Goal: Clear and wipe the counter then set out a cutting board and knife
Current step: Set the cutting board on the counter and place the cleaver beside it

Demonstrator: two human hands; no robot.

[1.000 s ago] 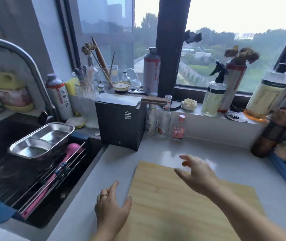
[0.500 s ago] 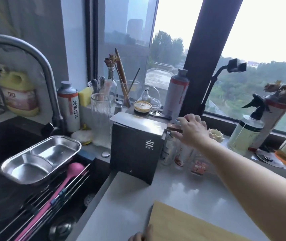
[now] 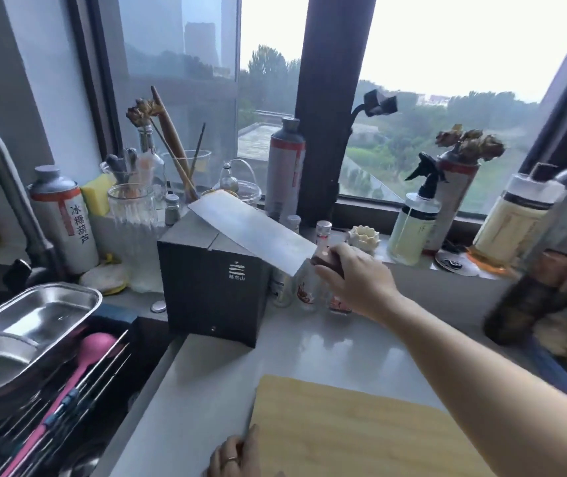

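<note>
The right hand (image 3: 354, 280) was clamped on the wooden handle of the cleaver (image 3: 251, 232), newly drawn from the black knife block (image 3: 211, 284), where half a second earlier only the handle had been reached. The cutting board (image 3: 351, 432) was already laid on the counter (image 3: 206, 373), its corner touched by the left hand (image 3: 234, 457), whose grip could not be told. Only setting the knife down was judged left.

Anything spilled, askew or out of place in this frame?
Nothing spilled or damaged. The cleaver is tilted above the black knife block, gripped by the right hand, which fits the task. The cutting board lies flat on the counter, the left hand at its near corner.
</note>
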